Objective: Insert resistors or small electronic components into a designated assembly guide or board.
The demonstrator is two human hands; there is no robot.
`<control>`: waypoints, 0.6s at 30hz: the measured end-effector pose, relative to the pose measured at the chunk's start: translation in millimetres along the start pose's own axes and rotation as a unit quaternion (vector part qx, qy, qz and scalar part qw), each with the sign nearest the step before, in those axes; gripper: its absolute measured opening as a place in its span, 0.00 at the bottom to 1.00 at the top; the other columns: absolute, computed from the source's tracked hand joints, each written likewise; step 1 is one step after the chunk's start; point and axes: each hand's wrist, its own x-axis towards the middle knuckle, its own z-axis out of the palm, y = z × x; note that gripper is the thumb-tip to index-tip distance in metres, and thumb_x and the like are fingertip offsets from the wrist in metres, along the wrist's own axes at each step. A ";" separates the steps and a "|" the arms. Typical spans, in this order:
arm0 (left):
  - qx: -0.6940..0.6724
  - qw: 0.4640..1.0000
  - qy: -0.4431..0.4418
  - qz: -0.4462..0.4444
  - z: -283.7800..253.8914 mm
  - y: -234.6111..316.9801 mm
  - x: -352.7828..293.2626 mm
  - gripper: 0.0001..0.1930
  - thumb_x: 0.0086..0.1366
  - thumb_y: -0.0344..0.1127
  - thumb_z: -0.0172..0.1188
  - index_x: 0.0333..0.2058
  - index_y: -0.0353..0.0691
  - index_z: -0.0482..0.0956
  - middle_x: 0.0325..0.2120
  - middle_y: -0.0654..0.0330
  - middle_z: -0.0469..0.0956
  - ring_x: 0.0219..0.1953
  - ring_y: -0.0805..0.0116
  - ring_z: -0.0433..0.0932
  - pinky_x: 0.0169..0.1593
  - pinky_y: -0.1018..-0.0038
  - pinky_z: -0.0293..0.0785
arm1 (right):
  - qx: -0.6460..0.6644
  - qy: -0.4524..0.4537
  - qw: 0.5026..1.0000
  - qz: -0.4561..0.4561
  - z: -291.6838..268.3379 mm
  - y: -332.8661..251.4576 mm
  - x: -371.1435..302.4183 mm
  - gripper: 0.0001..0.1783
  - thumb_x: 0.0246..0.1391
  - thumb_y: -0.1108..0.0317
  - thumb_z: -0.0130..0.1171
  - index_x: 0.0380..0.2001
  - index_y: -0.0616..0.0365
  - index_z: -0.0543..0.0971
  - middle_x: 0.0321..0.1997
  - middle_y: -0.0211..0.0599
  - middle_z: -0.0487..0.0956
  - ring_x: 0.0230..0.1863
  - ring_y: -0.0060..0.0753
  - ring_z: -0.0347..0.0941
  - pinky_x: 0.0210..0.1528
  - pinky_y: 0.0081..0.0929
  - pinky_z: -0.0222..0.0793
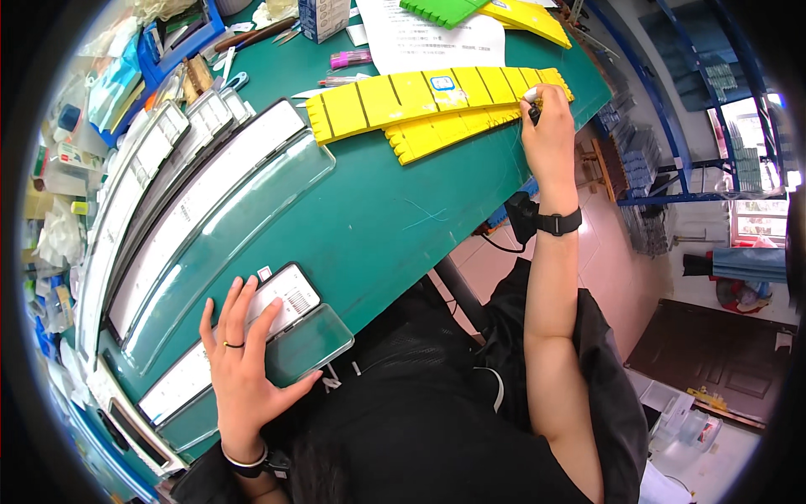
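My left hand point(239, 361) lies open, its fingers spread over a long, slim case point(298, 294) with a white lining and a clear lid folded open. To the far right, my right hand point(550, 130) is closed at the end of a long yellow strip point(378, 99) with dark crosswise lines and a notched end. Its fingers pinch a small white and black thing point(532, 102), too hidden to name. A second yellow strip point(411, 144) with notched edges lies partly under the first. Fine pale threads point(426, 214) lie on the green tabletop point(378, 244).
More long clear-lidded cases point(201, 214) curve along the left side. Beyond the strips are a printed paper sheet point(432, 42), a green notched strip point(441, 10), a pink-capped tube point(350, 59) and a small box point(323, 18). A blue rack point(168, 63) stands at the far left.
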 end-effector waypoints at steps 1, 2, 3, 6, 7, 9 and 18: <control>0.005 1.000 -0.005 0.003 -0.1 -0.8 -0.8 0.45 0.37 0.48 0.77 0.58 0.42 0.74 0.67 0.46 0.66 0.71 0.44 0.62 0.72 0.45 0.46 | -0.002 -0.001 1.000 0.004 0.3 -0.3 0.3 0.10 0.57 0.77 0.61 0.39 0.62 0.72 0.45 0.45 0.76 0.45 0.54 0.76 0.45 0.42 0.73; 0.006 1.000 -0.005 0.003 -0.3 -0.8 -0.7 0.45 0.37 0.48 0.77 0.58 0.42 0.74 0.67 0.46 0.66 0.71 0.44 0.62 0.72 0.45 0.46 | -0.002 0.000 1.000 0.003 -0.3 -0.3 0.3 0.10 0.57 0.77 0.61 0.39 0.62 0.72 0.45 0.45 0.76 0.45 0.54 0.76 0.45 0.42 0.73; 0.004 1.000 -0.005 0.004 -0.6 -0.5 0.0 0.45 0.37 0.48 0.77 0.58 0.42 0.74 0.67 0.46 0.66 0.71 0.44 0.62 0.72 0.45 0.46 | -0.006 -0.001 1.000 0.002 -1.2 0.1 0.4 0.09 0.57 0.77 0.61 0.40 0.62 0.72 0.45 0.45 0.76 0.44 0.55 0.77 0.44 0.43 0.74; 0.002 1.000 -0.005 0.004 -0.7 -1.9 0.1 0.45 0.37 0.47 0.77 0.58 0.42 0.74 0.67 0.46 0.65 0.71 0.44 0.62 0.72 0.45 0.47 | -0.038 -0.020 0.999 0.005 -4.0 -5.9 2.0 0.08 0.58 0.76 0.59 0.40 0.61 0.72 0.46 0.46 0.75 0.42 0.57 0.78 0.43 0.45 0.75; 0.001 1.000 -0.005 0.006 -0.6 -2.4 -0.1 0.45 0.36 0.47 0.77 0.58 0.42 0.74 0.67 0.46 0.65 0.71 0.44 0.62 0.71 0.45 0.47 | -0.068 -0.038 0.997 0.012 -5.1 -8.3 2.5 0.07 0.59 0.76 0.58 0.40 0.61 0.72 0.47 0.46 0.75 0.41 0.58 0.78 0.42 0.47 0.75; 0.000 1.000 -0.001 0.006 -0.5 -2.7 -0.7 0.45 0.36 0.47 0.77 0.58 0.42 0.74 0.67 0.46 0.65 0.71 0.44 0.61 0.71 0.46 0.47 | -0.090 -0.046 0.995 0.002 -6.2 -9.9 3.3 0.06 0.60 0.75 0.56 0.40 0.61 0.72 0.47 0.46 0.75 0.40 0.58 0.78 0.41 0.49 0.75; -0.004 1.000 0.004 0.005 1.0 0.3 -4.3 0.46 0.36 0.48 0.78 0.58 0.43 0.74 0.67 0.47 0.66 0.70 0.44 0.62 0.71 0.46 0.48 | -0.233 -0.097 0.965 -0.071 -13.4 -13.2 13.8 0.07 0.59 0.74 0.51 0.39 0.64 0.73 0.45 0.50 0.75 0.34 0.57 0.80 0.35 0.49 0.78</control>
